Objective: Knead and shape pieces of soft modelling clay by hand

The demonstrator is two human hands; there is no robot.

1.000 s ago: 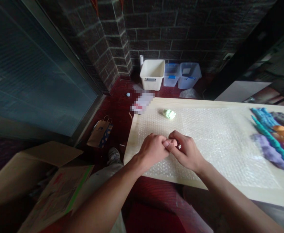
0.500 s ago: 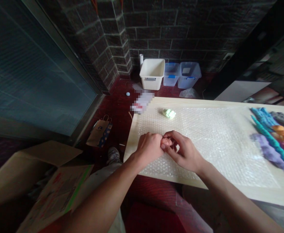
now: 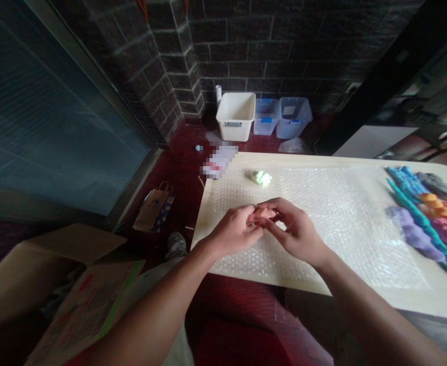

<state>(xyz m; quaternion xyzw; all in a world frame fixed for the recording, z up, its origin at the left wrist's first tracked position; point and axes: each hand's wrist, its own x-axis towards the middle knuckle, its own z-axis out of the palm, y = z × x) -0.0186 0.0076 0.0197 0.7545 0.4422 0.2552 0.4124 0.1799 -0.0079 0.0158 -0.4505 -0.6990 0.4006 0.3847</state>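
Both hands meet above the near left part of a bubble-wrap sheet (image 3: 322, 218) on a pale table. Between their fingertips is a small orange-pink lump (image 3: 265, 213), partly covered; its material is not clear. My left hand (image 3: 234, 229) has its fingers closed on the lump's left side. From the right, my right hand (image 3: 294, 229) pinches it with thumb and fingers. A crumpled pale green lump (image 3: 262, 177) lies on the wrap beyond the hands, touched by neither.
Several coloured lumps and strips lie at the table's right end, among them a teal strip (image 3: 425, 229) and a purple lump (image 3: 417, 234). On the floor stand a white bin (image 3: 236, 129), clear boxes (image 3: 294, 119), a paper bag (image 3: 152, 208) and an open cardboard box (image 3: 89, 305).
My left hand has turned from knuckles-up so its thumb and fingers now show at the orange-pink lump, and more of the lump is visible. The view has shifted slightly.
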